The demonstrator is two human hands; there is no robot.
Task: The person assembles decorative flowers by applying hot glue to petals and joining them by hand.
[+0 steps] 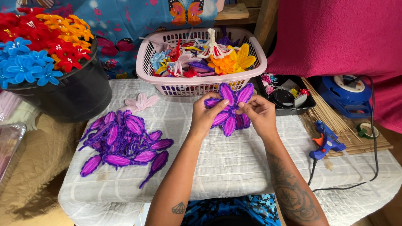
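Both hands are meeting over the middle of the padded white table (pixel 234 167), working on one purple flower (pixel 230 106) made of fuzzy petals. The left hand (pixel 207 113) is gripping the flower's left side, thumb lying across a petal and fingers curled behind it. The right hand (pixel 258 114) is pinching the flower's right side, fingertips closing on the petals near the centre. The flower is being held just above the table surface, directly in front of the pink basket (pixel 201 86).

The basket is sitting at the far edge of the table and is holding mixed flowers: orange, yellow, white, blue and purple. A pile of loose purple petals (pixel 123 142) is lying on the table to the left, well apart from the hands. A single pale pink petal piece (pixel 141 101) is lying beyond that pile, near the basket. A black bucket (pixel 67 96) at far left is carrying blue, red and orange flowers.

To the right, a blue glue gun (pixel 326 142) is resting at the table edge, its cord trailing down. A bundle of thin wooden sticks (pixel 331 115) is lying beside it, next to a black tray (pixel 289 100) of small items.
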